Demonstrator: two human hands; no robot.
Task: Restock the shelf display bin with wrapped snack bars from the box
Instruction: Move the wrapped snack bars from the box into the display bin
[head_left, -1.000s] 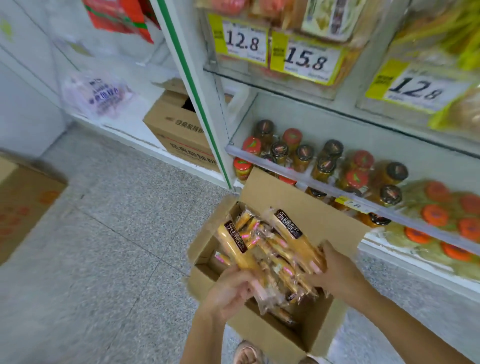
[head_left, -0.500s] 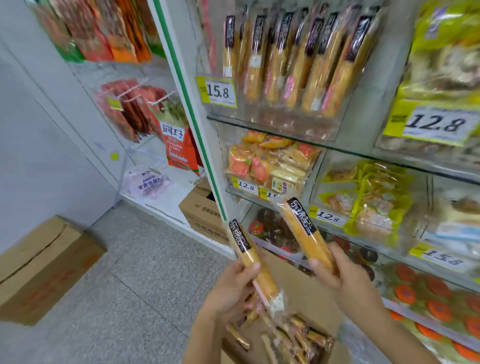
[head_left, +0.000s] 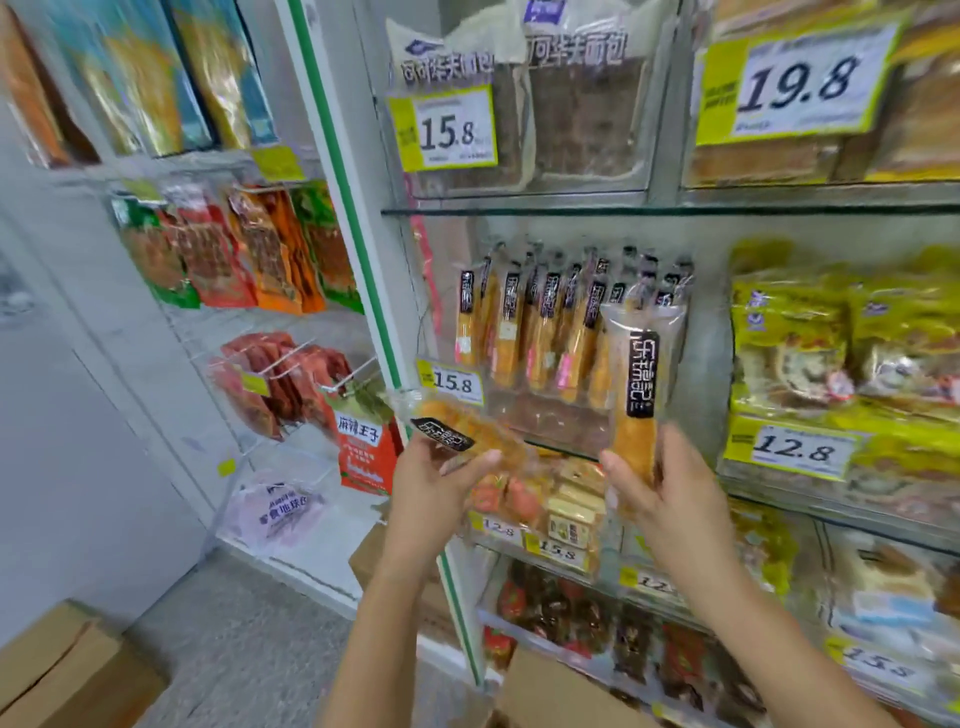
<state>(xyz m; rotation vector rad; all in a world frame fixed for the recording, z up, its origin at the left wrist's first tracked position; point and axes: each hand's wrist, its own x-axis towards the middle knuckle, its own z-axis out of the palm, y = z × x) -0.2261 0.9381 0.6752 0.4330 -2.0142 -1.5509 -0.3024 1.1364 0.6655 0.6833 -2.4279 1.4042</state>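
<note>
Retail shop aisle. Glass shelves (head_left: 519, 210) carry packaged foods behind yellow price tags (head_left: 449, 127) marked 15.8, 19.8 and 12.8. A clear display bin (head_left: 550, 421) holds upright wrapped snack bars (head_left: 540, 322). Snack packets (head_left: 260, 249) hang from wire pegs (head_left: 291, 358) on the adjoining rack, left of a green-edged upright (head_left: 353, 218); cardboard cartons (head_left: 62, 670) stand on the speckled floor (head_left: 249, 649).

Red snack packets (head_left: 270, 384) hang left of a green-striped post (head_left: 363, 249); yellow-green packs (head_left: 789, 343) sit above a 12.8 price tag (head_left: 789, 449).
</note>
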